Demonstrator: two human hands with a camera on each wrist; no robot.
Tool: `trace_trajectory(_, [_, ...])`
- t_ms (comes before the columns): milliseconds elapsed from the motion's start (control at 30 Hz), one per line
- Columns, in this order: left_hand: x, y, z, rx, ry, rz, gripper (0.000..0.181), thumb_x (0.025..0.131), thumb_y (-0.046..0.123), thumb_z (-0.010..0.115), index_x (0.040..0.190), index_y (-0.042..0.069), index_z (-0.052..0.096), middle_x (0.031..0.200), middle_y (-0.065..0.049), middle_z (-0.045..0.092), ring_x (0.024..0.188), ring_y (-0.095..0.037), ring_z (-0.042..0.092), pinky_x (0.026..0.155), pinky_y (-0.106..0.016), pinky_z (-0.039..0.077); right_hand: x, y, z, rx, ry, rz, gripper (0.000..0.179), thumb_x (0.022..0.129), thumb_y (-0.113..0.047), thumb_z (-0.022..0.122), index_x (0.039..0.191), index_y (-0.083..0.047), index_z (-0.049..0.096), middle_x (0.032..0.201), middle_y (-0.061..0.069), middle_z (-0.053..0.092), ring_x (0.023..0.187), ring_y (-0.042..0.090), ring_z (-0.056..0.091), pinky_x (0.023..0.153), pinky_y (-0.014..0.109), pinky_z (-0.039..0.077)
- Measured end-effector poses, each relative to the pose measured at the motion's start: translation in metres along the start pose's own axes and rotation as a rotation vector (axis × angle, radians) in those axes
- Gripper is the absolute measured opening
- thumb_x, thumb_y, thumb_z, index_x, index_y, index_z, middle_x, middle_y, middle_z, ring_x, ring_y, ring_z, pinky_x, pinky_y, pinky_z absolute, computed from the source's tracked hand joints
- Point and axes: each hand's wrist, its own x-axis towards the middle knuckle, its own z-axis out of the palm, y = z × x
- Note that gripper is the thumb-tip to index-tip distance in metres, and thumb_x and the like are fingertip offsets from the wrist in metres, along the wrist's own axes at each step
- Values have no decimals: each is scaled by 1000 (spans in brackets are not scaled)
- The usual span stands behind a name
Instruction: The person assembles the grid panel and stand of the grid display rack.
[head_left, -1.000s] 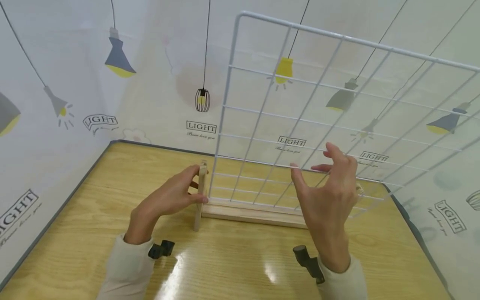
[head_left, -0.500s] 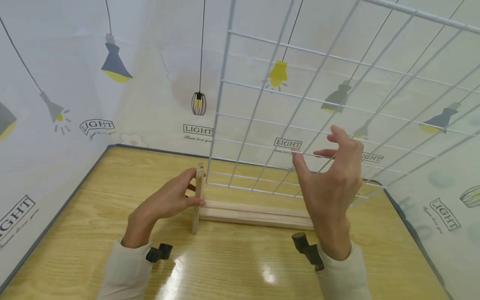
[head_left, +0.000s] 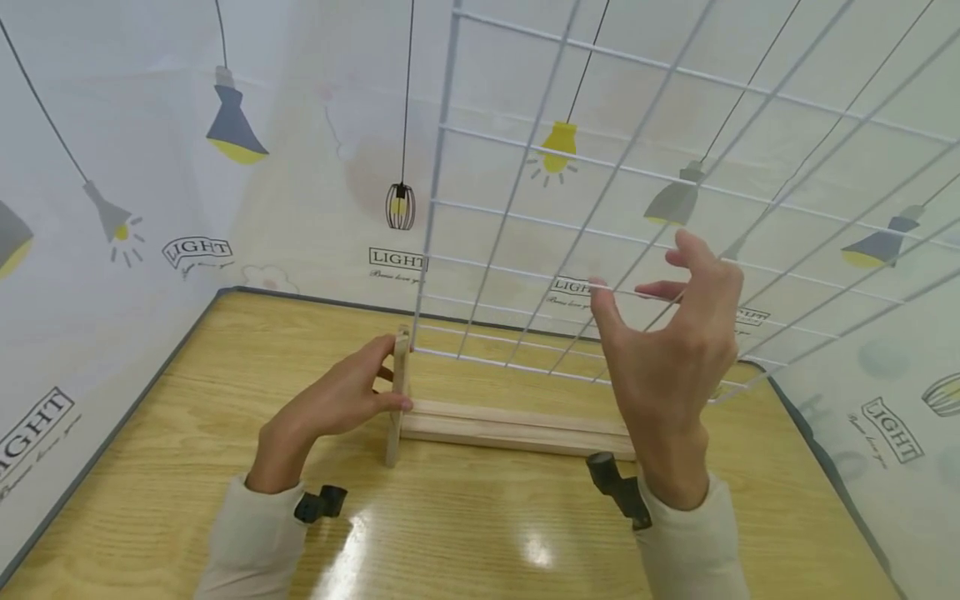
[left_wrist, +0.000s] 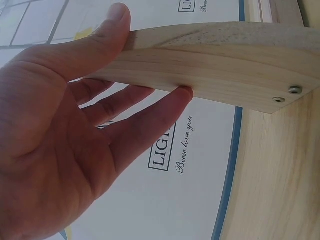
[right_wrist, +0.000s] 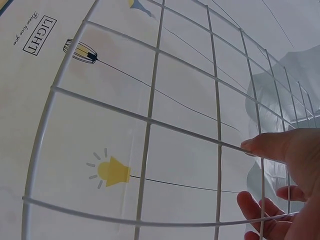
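Note:
My left hand (head_left: 337, 396) grips the upright wooden end piece (head_left: 399, 375) of a pale wooden stand. In the left wrist view the thumb lies over the top edge of that end piece (left_wrist: 215, 65), with fingertips on its outer face. Two metal screws (left_wrist: 295, 90) show near its lower end. My right hand (head_left: 675, 367) holds a white wire grid panel (head_left: 441, 127) above the stand's long rail (head_left: 517, 435). On the grid (right_wrist: 149, 120) in the right wrist view, thumb and fingers reach around the wires. The stand's right end is mostly hidden behind the right hand.
The stand sits on a wood-grain table (head_left: 450, 525) with a dark edge strip. Pale walls (head_left: 315, 208) printed with lamps rise close behind it and on both sides. The panel runs out of the head view at top and right.
My right hand has raised the grid panel, and its bottom edge has moved up from close by the rail to well above it. The left hand and stand have stayed put.

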Motion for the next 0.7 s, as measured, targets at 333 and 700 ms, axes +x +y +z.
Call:
trace_trajectory(333, [1, 1, 0, 6, -4, -12, 65, 80, 33, 67, 131, 13, 33, 123, -2, 45, 111, -24, 50, 83, -37, 49, 9, -5, 1, 7, 7, -7, 55, 70, -24, 74, 117, -7, 52, 102, 14, 55, 72, 20, 61, 58, 33, 44])
trace_trajectory(700, [1, 0, 1, 1, -4, -26, 66, 80, 33, 67, 132, 16, 31, 123, -2, 44, 111, -24, 50, 82, -37, 49, 13, -6, 3, 3, -15, -23, 55, 73, -27, 72, 119, -7, 51, 103, 15, 54, 73, 23, 61, 62, 38, 47])
